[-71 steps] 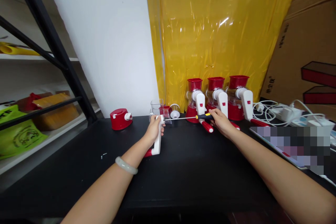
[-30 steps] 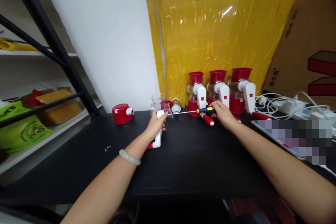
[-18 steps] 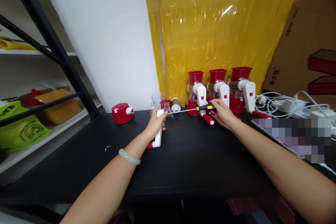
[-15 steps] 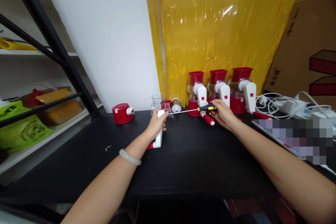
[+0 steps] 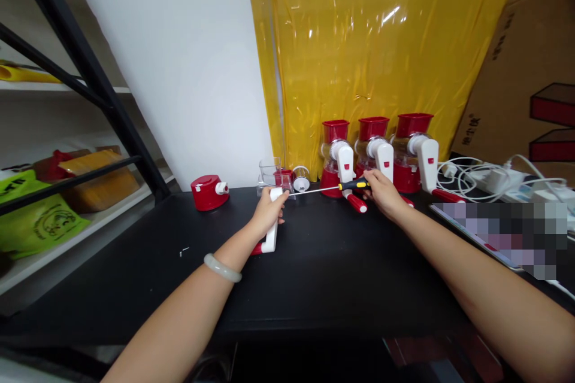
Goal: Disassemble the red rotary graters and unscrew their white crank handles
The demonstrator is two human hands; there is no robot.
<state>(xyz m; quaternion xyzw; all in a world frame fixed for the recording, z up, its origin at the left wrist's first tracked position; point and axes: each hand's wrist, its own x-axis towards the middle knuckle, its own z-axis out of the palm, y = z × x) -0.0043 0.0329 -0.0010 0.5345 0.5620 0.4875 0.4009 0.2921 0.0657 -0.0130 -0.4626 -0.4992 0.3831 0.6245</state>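
My left hand is closed around the upper end of a white crank handle, whose red grip shows low at the left. My right hand grips the black and yellow handle of a screwdriver. The screwdriver's long shaft points left, and its tip meets the crank at my left thumb; the exact contact is hidden. Just behind my left hand stand a clear plastic housing and a metal grater drum. A red round base with a white knob sits farther left.
Three assembled red and white rotary graters line the back by the yellow plastic sheet. White cables and a tablet-like device lie at the right. Small white bits are on the black table. Shelves stand left.
Fingers of my right hand have shifted slightly on the screwdriver handle. My left hand and the crank handle stay in nearly the same place.
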